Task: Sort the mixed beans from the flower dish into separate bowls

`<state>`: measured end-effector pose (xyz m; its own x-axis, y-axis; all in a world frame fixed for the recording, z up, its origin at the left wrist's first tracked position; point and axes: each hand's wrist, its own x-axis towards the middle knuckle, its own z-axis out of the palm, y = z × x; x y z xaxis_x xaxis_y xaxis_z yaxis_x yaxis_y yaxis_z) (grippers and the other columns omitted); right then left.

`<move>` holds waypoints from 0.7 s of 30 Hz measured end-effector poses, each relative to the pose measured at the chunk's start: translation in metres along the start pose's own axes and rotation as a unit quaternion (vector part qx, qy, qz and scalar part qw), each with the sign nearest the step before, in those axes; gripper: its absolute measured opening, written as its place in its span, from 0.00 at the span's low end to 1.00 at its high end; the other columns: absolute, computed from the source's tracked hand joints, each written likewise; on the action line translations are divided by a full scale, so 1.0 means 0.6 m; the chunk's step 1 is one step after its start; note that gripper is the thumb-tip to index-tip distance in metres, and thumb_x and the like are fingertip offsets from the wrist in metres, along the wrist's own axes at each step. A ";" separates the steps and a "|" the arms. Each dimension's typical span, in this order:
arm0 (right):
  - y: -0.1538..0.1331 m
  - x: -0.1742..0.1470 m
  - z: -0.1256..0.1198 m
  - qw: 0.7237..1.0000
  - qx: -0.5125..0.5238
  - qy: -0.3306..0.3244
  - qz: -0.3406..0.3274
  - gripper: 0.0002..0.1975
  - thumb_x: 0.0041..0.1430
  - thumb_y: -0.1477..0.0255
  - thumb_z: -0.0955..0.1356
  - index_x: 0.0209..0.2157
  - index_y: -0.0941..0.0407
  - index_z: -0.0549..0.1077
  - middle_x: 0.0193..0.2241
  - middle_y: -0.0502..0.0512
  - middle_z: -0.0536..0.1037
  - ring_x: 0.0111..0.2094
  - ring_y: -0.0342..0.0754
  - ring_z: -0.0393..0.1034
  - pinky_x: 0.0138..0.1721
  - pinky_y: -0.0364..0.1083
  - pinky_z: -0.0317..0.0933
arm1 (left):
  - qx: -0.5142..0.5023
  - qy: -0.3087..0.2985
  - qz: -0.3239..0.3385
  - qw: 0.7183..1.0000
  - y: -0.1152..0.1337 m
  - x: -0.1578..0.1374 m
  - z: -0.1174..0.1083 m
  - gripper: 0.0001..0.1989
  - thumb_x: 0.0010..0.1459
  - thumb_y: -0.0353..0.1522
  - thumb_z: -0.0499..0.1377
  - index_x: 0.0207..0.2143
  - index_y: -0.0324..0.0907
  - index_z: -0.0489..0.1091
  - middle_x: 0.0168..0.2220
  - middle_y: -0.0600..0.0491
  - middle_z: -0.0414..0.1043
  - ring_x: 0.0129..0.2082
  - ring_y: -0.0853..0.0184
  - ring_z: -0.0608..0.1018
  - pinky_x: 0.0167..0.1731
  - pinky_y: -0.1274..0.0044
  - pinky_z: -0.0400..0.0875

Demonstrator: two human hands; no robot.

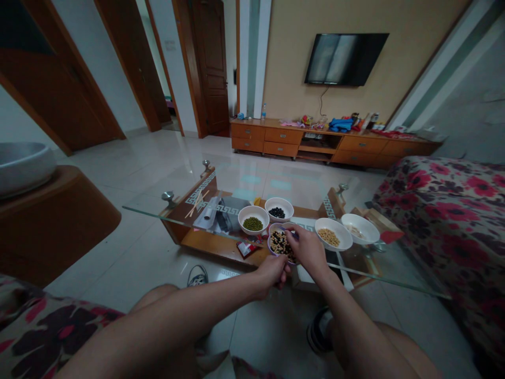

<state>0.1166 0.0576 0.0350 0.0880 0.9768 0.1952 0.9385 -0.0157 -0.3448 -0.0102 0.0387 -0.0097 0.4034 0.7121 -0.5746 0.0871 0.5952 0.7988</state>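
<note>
Close to the near edge of the glass table, a purple-rimmed bowl (269,245) holds mixed dark and pale beans. My left hand (273,275) is closed at its near rim, fingers curled and thumb against the edge. Over the bowl's right side, my right hand (305,250) pinches a thin dark utensil (282,228); its lower end is hard to make out. Just behind stand a white bowl of green beans (253,224) and a white bowl of black beans (277,212). To the right are a bowl of yellowish beans (329,237) and a bowl with pale contents (355,230).
The glass tabletop (158,213) has a sharp near edge above a wooden shelf. Thin sticks (197,202) lie at its left, and a red packet (246,249) shows beneath the glass. A flowered sofa (453,210) stands at the right. A white box (311,279) is below.
</note>
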 end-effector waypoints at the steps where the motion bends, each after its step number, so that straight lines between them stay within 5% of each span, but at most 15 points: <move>1: 0.005 0.000 -0.001 1.000 -0.007 -0.004 0.004 0.14 0.64 0.62 0.61 0.43 0.49 0.76 0.33 0.52 0.81 0.35 0.49 0.74 0.34 0.43 0.58 | 0.001 0.001 -0.002 1.000 0.001 -0.001 0.000 0.16 0.59 0.36 0.48 0.21 0.42 0.64 0.12 0.59 0.56 0.12 0.72 0.59 0.17 0.79 0.53; 21: 0.050 -0.001 -0.018 0.992 -0.093 -0.039 0.074 0.15 0.63 0.62 0.61 0.39 0.52 0.77 0.33 0.57 0.80 0.36 0.51 0.74 0.32 0.44 0.56 | 0.004 0.004 -0.010 1.000 0.007 -0.008 0.001 0.17 0.60 0.35 0.47 0.20 0.42 0.63 0.12 0.59 0.56 0.12 0.73 0.59 0.18 0.79 0.53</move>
<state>0.1486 0.0542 0.0346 0.2100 0.9743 0.0814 0.9632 -0.1919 -0.1884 -0.0115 0.0374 -0.0035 0.3947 0.7030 -0.5916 0.1017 0.6065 0.7886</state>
